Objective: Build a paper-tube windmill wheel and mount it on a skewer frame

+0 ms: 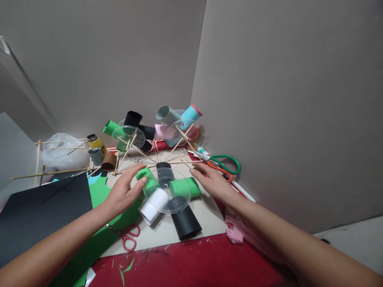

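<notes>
Just beyond the right hand [213, 181] lie green-handled scissors [213, 158].

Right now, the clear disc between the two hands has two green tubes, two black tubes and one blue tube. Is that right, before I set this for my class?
Not quite: the single tube is white, not blue. The head view shows the clear disc between the left hand and right hand with two green tubes, two black tubes and one white tube.

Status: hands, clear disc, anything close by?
Left hand at left green tube. Right hand beside right green tube. Clear disc, five tubes around. Red-handled scissors near white tube.
</notes>
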Demonstrator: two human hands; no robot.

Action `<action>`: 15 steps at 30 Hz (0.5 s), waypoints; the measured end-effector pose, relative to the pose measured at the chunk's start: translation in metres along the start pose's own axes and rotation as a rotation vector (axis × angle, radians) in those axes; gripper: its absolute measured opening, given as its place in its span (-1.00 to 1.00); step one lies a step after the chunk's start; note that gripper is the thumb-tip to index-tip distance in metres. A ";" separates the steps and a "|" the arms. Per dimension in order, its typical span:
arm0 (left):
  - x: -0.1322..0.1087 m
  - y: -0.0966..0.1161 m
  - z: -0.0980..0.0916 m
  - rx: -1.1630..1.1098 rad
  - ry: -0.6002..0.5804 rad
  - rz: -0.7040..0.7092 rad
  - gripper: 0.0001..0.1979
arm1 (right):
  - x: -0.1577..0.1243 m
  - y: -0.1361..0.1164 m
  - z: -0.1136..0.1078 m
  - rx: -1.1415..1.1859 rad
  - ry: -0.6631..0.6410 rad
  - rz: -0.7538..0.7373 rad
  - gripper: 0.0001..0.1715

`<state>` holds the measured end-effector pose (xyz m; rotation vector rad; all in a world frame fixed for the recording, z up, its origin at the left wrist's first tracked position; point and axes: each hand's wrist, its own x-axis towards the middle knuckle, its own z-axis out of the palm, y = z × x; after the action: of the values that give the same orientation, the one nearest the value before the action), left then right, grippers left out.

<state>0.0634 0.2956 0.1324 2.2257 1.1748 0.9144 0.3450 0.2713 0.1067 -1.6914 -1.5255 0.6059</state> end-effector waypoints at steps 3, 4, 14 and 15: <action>0.023 0.001 0.012 0.131 -0.151 0.130 -0.49 | 0.005 0.001 0.004 -0.042 -0.035 -0.029 -0.58; 0.031 0.000 0.016 0.160 -0.193 0.144 -0.47 | 0.006 0.002 0.005 -0.051 -0.048 -0.036 -0.60; 0.050 -0.005 0.038 0.229 -0.251 0.283 -0.53 | -0.001 0.013 -0.004 -0.041 -0.121 -0.011 -0.66; 0.049 -0.004 0.040 0.244 -0.247 0.292 -0.54 | -0.002 0.014 -0.005 -0.032 -0.124 0.004 -0.65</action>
<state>0.1103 0.3354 0.1194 2.6686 0.9029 0.5992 0.3571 0.2679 0.0982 -1.7090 -1.6262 0.7030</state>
